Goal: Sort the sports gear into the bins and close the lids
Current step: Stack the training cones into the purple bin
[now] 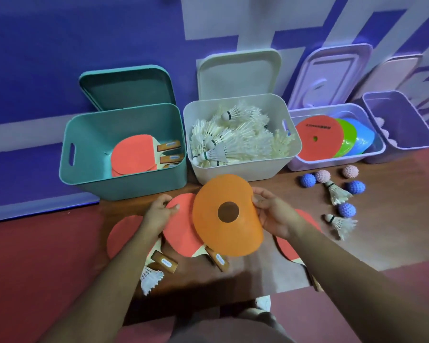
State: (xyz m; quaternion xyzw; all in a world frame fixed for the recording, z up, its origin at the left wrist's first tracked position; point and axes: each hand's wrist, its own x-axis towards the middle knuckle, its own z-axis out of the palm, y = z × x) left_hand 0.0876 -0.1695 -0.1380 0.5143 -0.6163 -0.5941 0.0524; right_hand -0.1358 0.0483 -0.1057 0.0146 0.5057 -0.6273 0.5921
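Right hand (274, 215) is pinching the right rim of the orange disc cone (233, 238), fingertips curling round the edge and holding it tilted at centre frame. The right forearm is coming in from the lower right. Left hand (159, 214) is curling over the top edge of a red paddle (181, 231) with the thumb on its face. This looks like a grip, but the fingers behind are hidden. The left forearm is reaching in from the lower left. The cone is overlapping that paddle's right side.

A second paddle (123, 233) is lying to the left, and a third paddle (286, 246) is showing under the right wrist.

Teal bin (124, 184), upper left, is holding paddles. White bin (240, 169), centre, is holding shuttlecocks. Lilac bin (332, 163), right, is holding flat discs. Purple bin (401, 147) is sitting at the far right. Lids (238, 75) are leaning on the wall behind the bins.

Spiky balls (307, 180) and loose shuttlecocks (338, 193) are lying right of the hands.
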